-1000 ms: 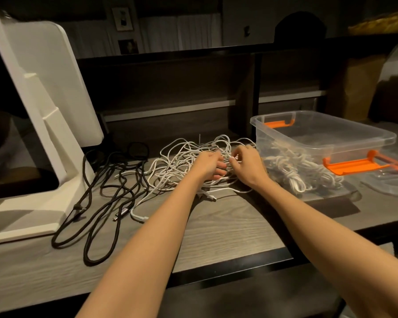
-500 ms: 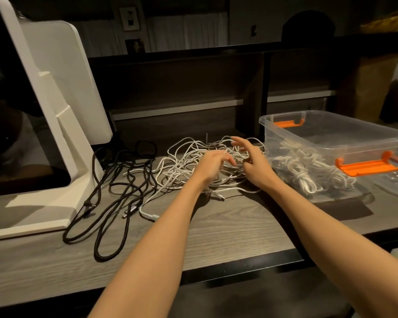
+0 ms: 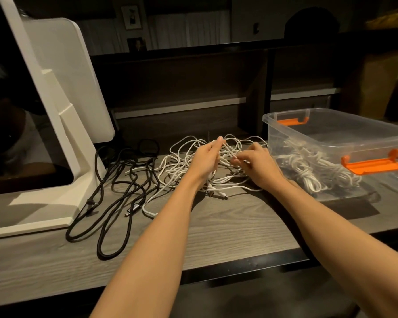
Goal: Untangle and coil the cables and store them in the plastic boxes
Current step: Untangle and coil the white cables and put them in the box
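The left hand (image 3: 206,160) and right hand (image 3: 256,165) both pinch strands in the white cable pile (image 3: 193,161) right under them on the desk (image 3: 216,226), with the clear box (image 3: 336,143) just right, nearer the right hand.

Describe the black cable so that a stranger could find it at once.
Start at the big white stand on the desk's left. The black cable lies in loose loops just right of its base. Its neighbour, the white tangle under both hands, is pale; this one is dark and untouched.
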`<state>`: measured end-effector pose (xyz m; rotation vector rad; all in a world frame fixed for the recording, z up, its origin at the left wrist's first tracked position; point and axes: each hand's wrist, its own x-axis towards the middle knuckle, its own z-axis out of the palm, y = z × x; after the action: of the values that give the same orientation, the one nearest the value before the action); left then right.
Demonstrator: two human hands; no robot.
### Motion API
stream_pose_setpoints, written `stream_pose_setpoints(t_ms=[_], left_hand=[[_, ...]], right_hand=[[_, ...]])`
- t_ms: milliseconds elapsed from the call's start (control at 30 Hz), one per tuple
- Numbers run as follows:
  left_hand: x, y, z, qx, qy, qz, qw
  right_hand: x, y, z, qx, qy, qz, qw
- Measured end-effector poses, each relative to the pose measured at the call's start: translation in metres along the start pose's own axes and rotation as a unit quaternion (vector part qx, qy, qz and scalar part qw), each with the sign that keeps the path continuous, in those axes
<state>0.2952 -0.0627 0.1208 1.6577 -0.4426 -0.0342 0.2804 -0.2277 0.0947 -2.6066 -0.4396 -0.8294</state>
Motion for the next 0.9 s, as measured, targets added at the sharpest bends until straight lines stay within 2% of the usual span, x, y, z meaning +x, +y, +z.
stream_pose_setpoints(t_ms=[100, 200, 267, 367, 433, 500, 600, 700, 800, 900], left_hand=[[-0.003, 0.001, 0.004, -0.065, -0.006, -0.009, 0.998], [-0.006, 0.007, 0.004, -0.15, -0.011, -0.034, 0.988], [-0.009, 0.01, 0.001, -0.25, -0.049, -0.059, 0.965], [-0.011, 0.011, -0.002, -0.319, -0.08, -0.135, 0.935], [-0.008, 0.009, -0.003, -0.365, -0.042, -0.197, 0.909], [-0.004, 0.005, -0.006, -0.395, 0.004, -0.207, 0.895], [-0.002, 0.003, -0.009, -0.369, 0.025, -0.182, 0.911], [-0.002, 0.001, -0.009, -0.282, -0.006, -0.154, 0.947], [-0.001, 0.0, -0.003, -0.108, -0.038, -0.113, 0.987], [-0.004, 0.001, 0.006, 0.066, -0.071, -0.083, 0.992]], right_hand=[[0.0, -0.009, 0.0, -0.096, -0.011, -0.046, 0.994], [0.001, -0.011, 0.004, -0.126, -0.018, 0.021, 0.992], [0.0, -0.007, 0.004, -0.11, -0.027, 0.091, 0.989], [-0.001, 0.0, 0.001, -0.066, -0.014, 0.144, 0.987], [-0.001, 0.0, 0.003, -0.046, 0.021, 0.132, 0.99], [0.0, -0.002, 0.004, 0.019, 0.068, 0.123, 0.99], [0.003, -0.007, -0.003, 0.246, 0.089, 0.122, 0.958], [0.001, -0.015, -0.012, 0.42, 0.034, 0.136, 0.897], [0.001, -0.023, -0.012, 0.456, 0.017, 0.13, 0.88], [0.004, -0.031, -0.015, 0.481, -0.017, 0.117, 0.868]])
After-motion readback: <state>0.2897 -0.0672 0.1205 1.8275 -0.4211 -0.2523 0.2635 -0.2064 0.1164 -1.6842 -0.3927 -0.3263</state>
